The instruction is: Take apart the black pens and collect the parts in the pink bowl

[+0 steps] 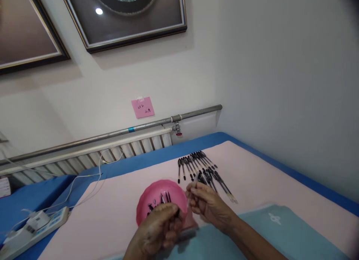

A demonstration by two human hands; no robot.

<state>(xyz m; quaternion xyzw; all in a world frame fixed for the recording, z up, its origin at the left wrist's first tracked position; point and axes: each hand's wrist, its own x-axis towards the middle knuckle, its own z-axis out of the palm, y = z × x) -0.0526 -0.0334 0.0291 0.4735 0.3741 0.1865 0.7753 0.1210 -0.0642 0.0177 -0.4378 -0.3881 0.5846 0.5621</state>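
My left hand [158,230] is closed in front of the pink bowl [141,194], pinching a small black pen part [177,212] between thumb and index finger; its exact kind is hidden. Just to the right, my right hand [210,206] is closed with a clear pen barrel [195,178] between its fingertips, the tube tilted upward. The two hands are close together but apart. Inside the bowl lie black pen parts [150,207] and small silver pen tips [154,201], partly covered by my left hand. Behind my right hand, several black-capped pens [193,163] lie in rows.
A pink sheet [109,204] covers the blue table [134,163]. Teal cloth [258,234] lies along the near side. At left is a power strip [53,224] with chargers and white cables [73,181]. A radiator [140,146] and pipe [112,135] run along the wall.
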